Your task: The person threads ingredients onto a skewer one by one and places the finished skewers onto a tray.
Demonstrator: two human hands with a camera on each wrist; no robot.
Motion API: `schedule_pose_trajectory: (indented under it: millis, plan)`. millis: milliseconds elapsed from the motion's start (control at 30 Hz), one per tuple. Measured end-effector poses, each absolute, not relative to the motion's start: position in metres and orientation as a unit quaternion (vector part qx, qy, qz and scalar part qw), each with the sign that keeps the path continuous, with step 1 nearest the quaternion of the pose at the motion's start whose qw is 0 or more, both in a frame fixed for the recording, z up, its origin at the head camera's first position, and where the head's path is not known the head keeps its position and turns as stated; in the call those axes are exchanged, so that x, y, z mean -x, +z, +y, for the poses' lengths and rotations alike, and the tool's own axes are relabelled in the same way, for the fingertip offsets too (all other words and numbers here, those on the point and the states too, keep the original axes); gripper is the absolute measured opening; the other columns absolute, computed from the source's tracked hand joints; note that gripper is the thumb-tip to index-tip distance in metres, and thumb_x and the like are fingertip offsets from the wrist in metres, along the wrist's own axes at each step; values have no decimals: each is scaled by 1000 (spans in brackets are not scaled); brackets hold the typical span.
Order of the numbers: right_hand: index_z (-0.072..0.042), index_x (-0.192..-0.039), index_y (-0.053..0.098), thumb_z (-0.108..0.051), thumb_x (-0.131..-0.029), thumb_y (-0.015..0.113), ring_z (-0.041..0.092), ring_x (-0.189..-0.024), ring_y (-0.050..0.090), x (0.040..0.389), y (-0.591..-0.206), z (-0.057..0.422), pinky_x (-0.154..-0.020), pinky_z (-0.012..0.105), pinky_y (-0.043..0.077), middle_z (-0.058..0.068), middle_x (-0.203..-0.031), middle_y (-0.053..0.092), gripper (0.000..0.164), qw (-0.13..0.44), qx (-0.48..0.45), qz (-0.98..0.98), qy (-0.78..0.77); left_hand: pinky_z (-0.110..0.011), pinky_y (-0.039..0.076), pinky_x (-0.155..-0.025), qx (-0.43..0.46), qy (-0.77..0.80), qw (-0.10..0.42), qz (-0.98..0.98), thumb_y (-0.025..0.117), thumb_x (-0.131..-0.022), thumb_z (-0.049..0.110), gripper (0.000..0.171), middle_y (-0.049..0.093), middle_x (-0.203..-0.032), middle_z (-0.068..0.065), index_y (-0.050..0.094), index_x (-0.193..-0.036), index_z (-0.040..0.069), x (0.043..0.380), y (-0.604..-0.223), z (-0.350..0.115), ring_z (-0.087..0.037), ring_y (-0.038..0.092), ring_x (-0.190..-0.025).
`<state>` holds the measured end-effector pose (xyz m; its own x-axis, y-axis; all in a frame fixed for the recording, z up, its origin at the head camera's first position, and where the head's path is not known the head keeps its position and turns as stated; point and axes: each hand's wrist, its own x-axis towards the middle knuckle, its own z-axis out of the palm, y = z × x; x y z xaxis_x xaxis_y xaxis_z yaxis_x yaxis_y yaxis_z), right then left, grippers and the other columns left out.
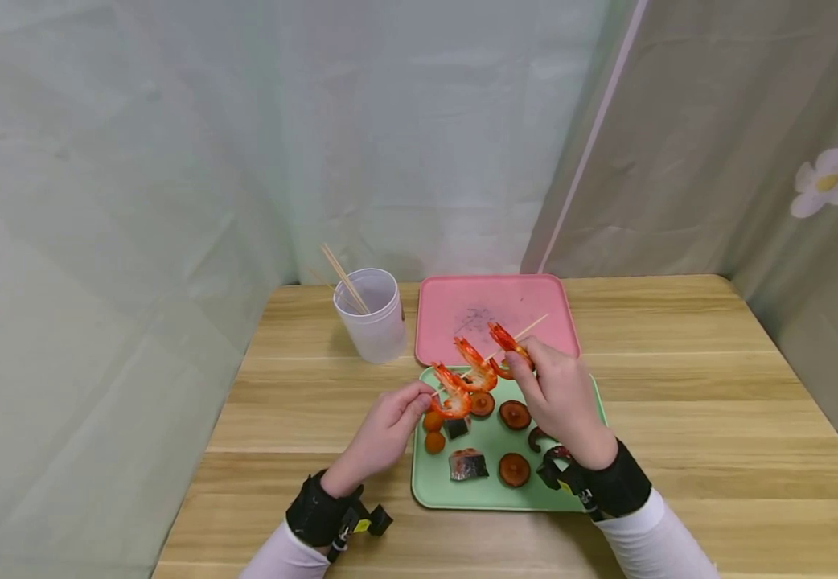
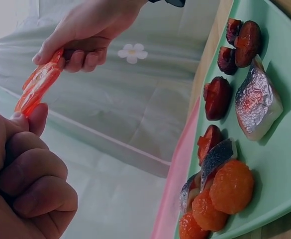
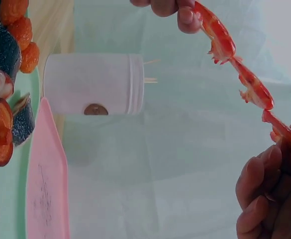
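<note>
A thin bamboo skewer (image 1: pixel 535 324) slants above the green tray, carrying three orange-red shrimps. My left hand (image 1: pixel 390 422) pinches the skewer's lower end, right beside the nearest shrimp (image 1: pixel 451 398). In the left wrist view, the other fingers of that left hand (image 2: pixel 33 184) are curled in. A second shrimp (image 1: pixel 478 370) sits mid-skewer. Farther up, my right hand (image 1: pixel 560 394) grips the third shrimp (image 1: pixel 507 342) between thumb and fingers, and the skewer's bare tip sticks out beyond it. In the right wrist view the middle shrimp (image 3: pixel 257 89) follows the others in a row.
Below the hands lies a green tray (image 1: pixel 491 500) with mushroom caps (image 1: pixel 515 470), fish pieces (image 1: pixel 468 465), orange balls (image 1: pixel 434 442) and a dark red curled piece (image 1: pixel 540 438). A pink tray (image 1: pixel 455 301) adjoins its far side. Left of that stands a white cup (image 1: pixel 375 334) holding sticks (image 1: pixel 343 273).
</note>
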<state>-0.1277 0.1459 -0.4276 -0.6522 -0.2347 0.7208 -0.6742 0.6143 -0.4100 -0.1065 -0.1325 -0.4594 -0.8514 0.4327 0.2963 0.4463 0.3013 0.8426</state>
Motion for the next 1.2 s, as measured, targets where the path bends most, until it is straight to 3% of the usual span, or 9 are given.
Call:
schedule_pose_trajectory:
  millis: [133,367,467,633,767,867,1033,1200]
  plan:
    - [-13,-93,65,-50,-115,40,5,-53,38,128,-429,145,-48,25,28,-9,-65,45,50,316,-258,-843,349,-29,45,-66,273,-526,10,-806,53,-113,9,19,51,-76,10,72,-109,3,106,-461,-131,-8,47,-68]
    - [-4,-100,68,-46,-117,40,9,-53,45,127,-429,142,-46,26,31,0,-71,58,53,377,-252,-835,312,-29,44,-65,276,-531,16,-801,52,-113,7,20,52,-78,8,71,-110,0,105,-460,-128,-8,47,-69]
    - [-4,-101,69,-46,-116,41,9,-53,44,126,-429,142,-47,25,31,0,-71,58,52,377,-255,-829,324,-29,44,-66,271,-534,13,-801,52,-113,7,21,53,-79,5,71,-110,0,105,-459,-127,-9,48,-69]
    - [-7,-101,70,-47,-115,47,5,-55,39,126,-429,147,-49,26,30,-6,-70,53,47,322,-249,-840,358,-29,44,-67,258,-536,5,-804,51,-114,9,22,53,-77,-3,71,-110,0,106,-460,-128,-9,46,-69]
    - [-14,-101,69,-32,-114,56,5,-56,45,128,-426,154,-53,29,37,-10,-70,52,25,240,-220,-860,393,-28,41,-62,238,-536,0,-810,49,-115,12,24,50,-74,0,71,-112,2,105,-462,-129,-8,42,-63]
    - [-14,-103,68,-21,-113,57,9,-56,49,132,-423,163,-56,30,41,-10,-71,55,17,197,-189,-860,431,-28,39,-60,199,-556,-16,-807,47,-116,15,25,46,-72,4,70,-113,4,106,-463,-129,-9,40,-60]
    - [-10,-106,68,-17,-115,51,14,-57,49,137,-418,178,-57,30,39,-2,-73,59,20,195,-164,-840,478,-25,32,-58,119,-647,-72,-750,42,-118,19,27,38,-70,1,59,-105,4,121,-466,-118,-13,36,-59]
    - [-10,-105,69,-16,-115,51,15,-56,48,139,-417,185,-56,29,37,-4,-71,60,22,197,-160,-837,485,-24,28,-54,43,-715,-138,-684,37,-119,27,32,34,-71,1,45,-97,6,150,-473,-96,-13,32,-57]
